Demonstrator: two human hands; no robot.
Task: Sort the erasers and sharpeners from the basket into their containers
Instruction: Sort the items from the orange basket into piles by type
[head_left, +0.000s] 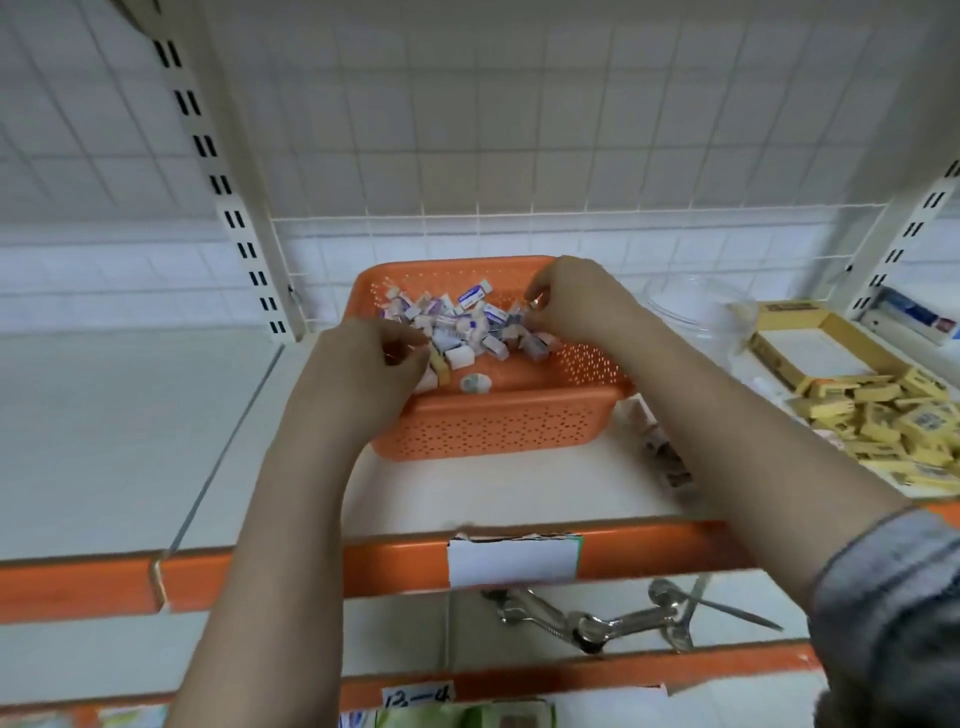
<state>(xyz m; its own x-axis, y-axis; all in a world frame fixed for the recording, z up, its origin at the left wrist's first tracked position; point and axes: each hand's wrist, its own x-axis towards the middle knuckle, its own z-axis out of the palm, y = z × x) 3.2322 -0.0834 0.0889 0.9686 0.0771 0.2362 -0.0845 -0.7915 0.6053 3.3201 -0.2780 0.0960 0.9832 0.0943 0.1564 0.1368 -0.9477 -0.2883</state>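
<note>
1. Orange perforated plastic basket (498, 426) sits on the white shelf (130, 415), holding a heap of small white wrapped erasers (467, 325).
2. Left hand (374, 358) pinches pieces at the heap's left edge.
3. Right hand (571, 296) pinches a small item over the heap; blurred.
4. Clear plastic container (691, 306) stands just right of the basket.

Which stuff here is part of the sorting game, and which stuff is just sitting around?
Part of the job:
- orange basket
- small erasers and sharpeners piled in it
- left hand and right hand, both reaching into it
- clear bowl
- cardboard box
- yellow erasers, already sorted out

Just lying about:
- metal tools on the lower shelf
- blank white label
</note>
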